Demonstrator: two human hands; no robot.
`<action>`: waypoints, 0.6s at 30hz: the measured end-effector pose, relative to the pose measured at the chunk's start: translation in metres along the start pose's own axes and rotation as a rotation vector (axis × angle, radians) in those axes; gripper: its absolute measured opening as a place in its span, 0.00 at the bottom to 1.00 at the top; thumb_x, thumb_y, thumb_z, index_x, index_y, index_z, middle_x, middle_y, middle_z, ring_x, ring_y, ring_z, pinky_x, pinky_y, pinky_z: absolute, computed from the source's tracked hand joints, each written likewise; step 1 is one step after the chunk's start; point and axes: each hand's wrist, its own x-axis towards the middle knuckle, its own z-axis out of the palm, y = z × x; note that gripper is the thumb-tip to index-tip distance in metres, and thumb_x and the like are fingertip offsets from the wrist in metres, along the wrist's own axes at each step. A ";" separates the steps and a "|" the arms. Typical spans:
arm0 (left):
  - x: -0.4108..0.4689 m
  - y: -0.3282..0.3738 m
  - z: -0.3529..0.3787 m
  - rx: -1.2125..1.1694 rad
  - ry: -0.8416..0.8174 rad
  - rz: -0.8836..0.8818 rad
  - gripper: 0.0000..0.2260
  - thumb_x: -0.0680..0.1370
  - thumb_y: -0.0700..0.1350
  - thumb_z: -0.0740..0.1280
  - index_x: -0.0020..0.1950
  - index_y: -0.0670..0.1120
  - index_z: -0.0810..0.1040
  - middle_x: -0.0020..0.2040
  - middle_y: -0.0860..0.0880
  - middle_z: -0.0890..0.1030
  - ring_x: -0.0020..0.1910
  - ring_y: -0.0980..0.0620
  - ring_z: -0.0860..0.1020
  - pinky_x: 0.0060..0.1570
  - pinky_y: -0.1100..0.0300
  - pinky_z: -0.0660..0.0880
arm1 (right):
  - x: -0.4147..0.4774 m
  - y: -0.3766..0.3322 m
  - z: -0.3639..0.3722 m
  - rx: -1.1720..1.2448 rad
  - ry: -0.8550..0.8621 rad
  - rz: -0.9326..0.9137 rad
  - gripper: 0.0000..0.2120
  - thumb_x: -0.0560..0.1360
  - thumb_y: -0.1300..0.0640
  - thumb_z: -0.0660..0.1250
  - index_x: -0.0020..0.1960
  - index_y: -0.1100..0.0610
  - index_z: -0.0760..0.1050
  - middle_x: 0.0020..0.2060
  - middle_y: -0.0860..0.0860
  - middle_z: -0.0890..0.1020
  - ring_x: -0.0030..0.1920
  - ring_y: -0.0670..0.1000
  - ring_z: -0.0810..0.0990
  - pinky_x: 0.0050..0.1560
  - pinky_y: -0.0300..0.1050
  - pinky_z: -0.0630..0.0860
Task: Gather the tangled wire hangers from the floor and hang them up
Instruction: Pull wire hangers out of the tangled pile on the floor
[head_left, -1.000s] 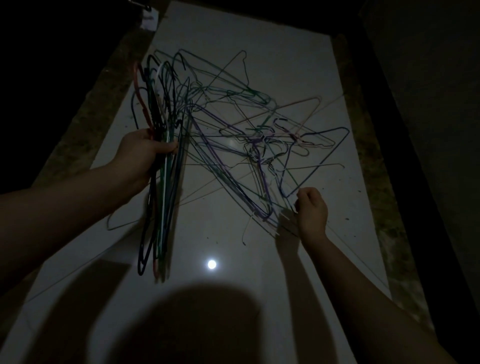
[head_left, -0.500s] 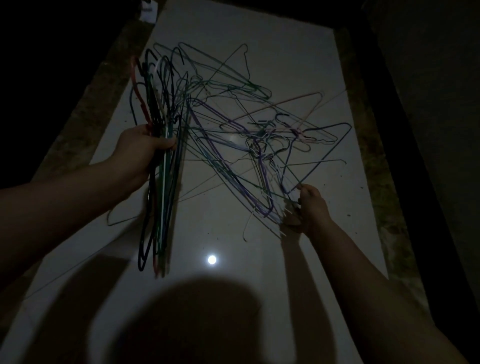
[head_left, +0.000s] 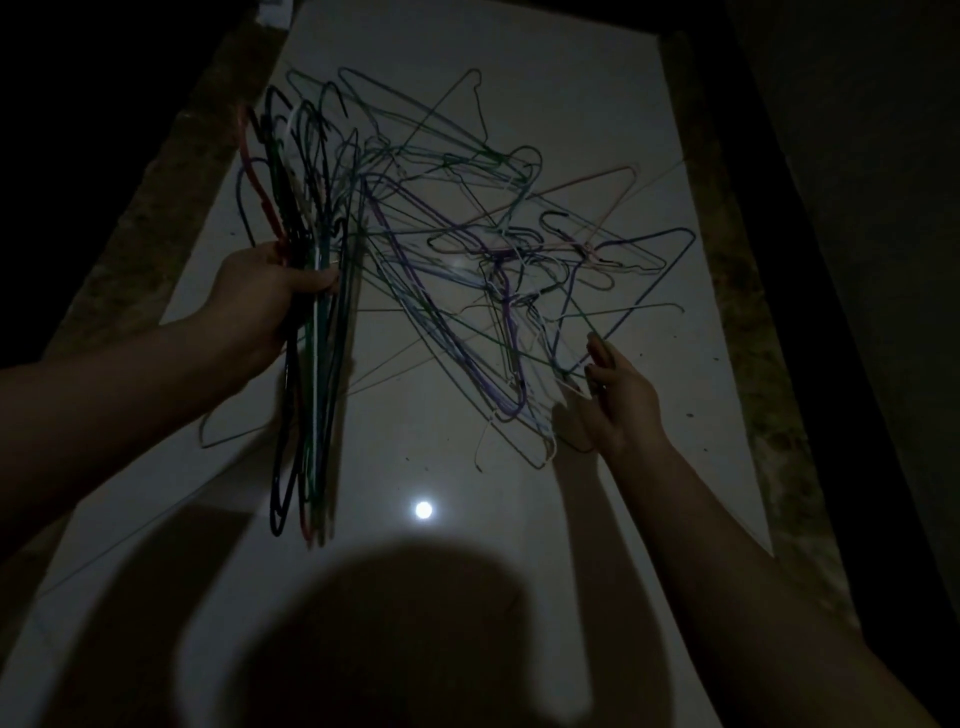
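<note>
A tangle of thin coloured wire hangers (head_left: 483, 270) lies spread over a pale glossy floor slab (head_left: 597, 93) in dim light. My left hand (head_left: 260, 301) grips a gathered bundle of hangers (head_left: 311, 364) held upright, hooks pointing away from me, lower ends hanging toward me. My right hand (head_left: 618, 400) is at the near right edge of the tangle, fingers pinching the corner of a dark blue hanger (head_left: 649, 280). A purple hanger (head_left: 498, 338) lies in the middle of the pile.
Rough brownish strips (head_left: 171, 171) border the slab on both sides, with dark ground beyond. A lamp's bright spot (head_left: 423, 510) reflects on the slab near me, and my head's shadow covers the near part. A small pale object (head_left: 275, 13) sits at the far left corner.
My right hand went from a closed fist beside the pile to reaching forward and pinching the blue hanger's corner. The left hand has kept its bundle, raising it slightly.
</note>
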 end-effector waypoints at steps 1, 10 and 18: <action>0.001 0.000 0.000 0.008 0.004 0.003 0.10 0.75 0.32 0.65 0.55 0.40 0.75 0.27 0.56 0.80 0.28 0.61 0.79 0.29 0.70 0.73 | -0.001 -0.001 0.002 0.033 -0.006 0.009 0.23 0.79 0.73 0.49 0.71 0.62 0.65 0.70 0.51 0.69 0.68 0.50 0.68 0.70 0.49 0.61; 0.002 -0.003 -0.002 0.013 0.019 -0.004 0.15 0.75 0.32 0.65 0.62 0.36 0.74 0.34 0.52 0.80 0.30 0.62 0.79 0.31 0.72 0.74 | 0.001 0.001 0.004 0.110 0.016 0.045 0.28 0.75 0.78 0.46 0.70 0.63 0.66 0.70 0.53 0.68 0.73 0.54 0.62 0.72 0.54 0.61; 0.000 -0.001 -0.003 0.000 0.016 -0.012 0.09 0.74 0.32 0.66 0.53 0.40 0.76 0.29 0.55 0.80 0.29 0.60 0.79 0.29 0.71 0.73 | -0.003 0.009 0.008 0.060 -0.058 0.156 0.19 0.79 0.73 0.53 0.67 0.62 0.67 0.68 0.65 0.69 0.60 0.62 0.76 0.63 0.57 0.72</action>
